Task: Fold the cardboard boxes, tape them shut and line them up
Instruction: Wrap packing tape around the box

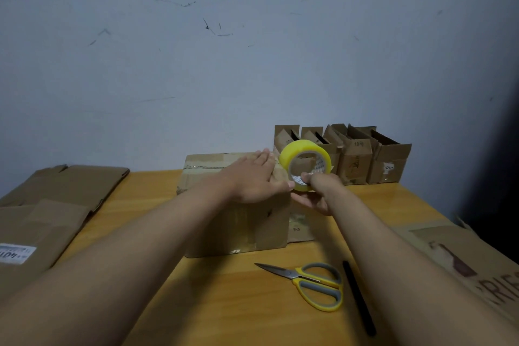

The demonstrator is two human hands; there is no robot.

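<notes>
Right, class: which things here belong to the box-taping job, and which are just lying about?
In use: box, tape roll, left hand, right hand, scissors, flat cardboard, row of boxes.
Lying about: black pen.

Table (252,303): wood-look surface, orange-brown, smooth, with a soft sheen. Box (238,222) at centre: matt brown cardboard, creased, carrying strips of glossy clear tape. Tape roll (304,163): translucent yellow plastic film, shiny, wound on a grey-brown card core. Scissors (311,281), near right: bright metal blades, smooth yellow plastic handles with grey matt inserts. Pen (359,298) beside them: black, matt. Flattened cardboard (56,205), left: matt, worn, with a white paper label. Row of boxes (351,154), far right: same dull cardboard. Wall (252,51): matt pale paint, scuffed.
</notes>
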